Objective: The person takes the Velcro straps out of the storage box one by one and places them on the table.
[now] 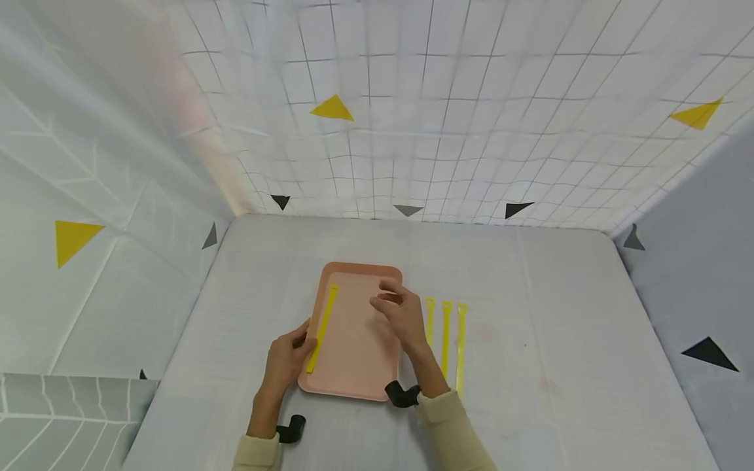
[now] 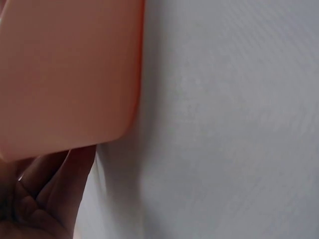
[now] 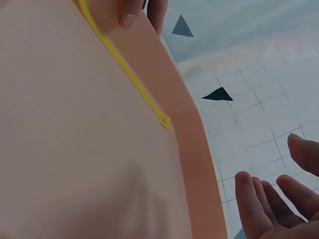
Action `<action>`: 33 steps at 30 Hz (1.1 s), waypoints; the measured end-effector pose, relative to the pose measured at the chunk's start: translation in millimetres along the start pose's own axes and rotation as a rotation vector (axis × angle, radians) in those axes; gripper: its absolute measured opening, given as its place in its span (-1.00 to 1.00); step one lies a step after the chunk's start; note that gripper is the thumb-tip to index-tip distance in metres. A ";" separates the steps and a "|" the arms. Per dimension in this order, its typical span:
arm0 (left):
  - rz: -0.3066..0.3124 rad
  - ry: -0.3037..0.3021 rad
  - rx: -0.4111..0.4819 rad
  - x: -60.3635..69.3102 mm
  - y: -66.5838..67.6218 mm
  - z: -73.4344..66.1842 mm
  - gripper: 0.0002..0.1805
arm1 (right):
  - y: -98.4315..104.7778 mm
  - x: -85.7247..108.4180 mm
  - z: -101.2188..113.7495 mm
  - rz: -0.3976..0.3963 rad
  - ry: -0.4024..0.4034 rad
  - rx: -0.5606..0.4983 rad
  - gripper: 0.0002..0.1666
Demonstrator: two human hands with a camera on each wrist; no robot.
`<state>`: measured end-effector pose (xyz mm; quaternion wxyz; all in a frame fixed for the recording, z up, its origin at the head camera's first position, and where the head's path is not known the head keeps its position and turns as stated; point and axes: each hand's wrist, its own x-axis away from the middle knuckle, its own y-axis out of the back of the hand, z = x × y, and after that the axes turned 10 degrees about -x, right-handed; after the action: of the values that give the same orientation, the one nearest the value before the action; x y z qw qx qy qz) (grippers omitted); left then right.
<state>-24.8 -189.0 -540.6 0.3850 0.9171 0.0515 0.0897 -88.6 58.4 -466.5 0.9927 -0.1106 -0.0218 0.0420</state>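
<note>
A shallow pink tray (image 1: 356, 340) is held at its left edge by my left hand (image 1: 285, 358), the thumb over the rim. In the left wrist view, fingers (image 2: 75, 174) pass under the tray's edge. One narrow yellow strip (image 1: 324, 327) with a small slotted end lies lengthwise in the tray, along its left side. My right hand (image 1: 403, 319) hovers above the tray's right side, fingers loosely bent and holding nothing; the right wrist view shows fingertips (image 3: 244, 189) apart from the thumb.
Three more yellow strips (image 1: 446, 333) lie side by side on the white table (image 1: 559, 327), right of the tray, partly behind my right forearm. White sheeting (image 1: 471, 131) with grid lines and triangle markers stands behind the table. Dark wrist devices (image 1: 403, 394) sit at both wrists.
</note>
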 end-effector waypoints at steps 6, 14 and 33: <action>0.001 0.007 -0.006 -0.4 -1.2 1.3 -0.45 | -5.9 1.4 -2.6 -0.032 -0.012 -0.022 -0.53; 0.004 0.002 -0.003 -1.5 -1.7 0.8 -0.46 | -11.1 -2.1 -4.4 -0.049 -0.010 -0.020 -0.54; 0.005 -0.008 0.009 -2.6 -0.3 4.3 -0.47 | -17.5 -5.8 -17.5 -0.099 -0.048 0.001 -0.56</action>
<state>-26.5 -192.2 -544.1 0.3810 0.9192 0.0480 0.0869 -92.1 37.1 -479.9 0.9929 -0.1077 -0.0513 -0.0046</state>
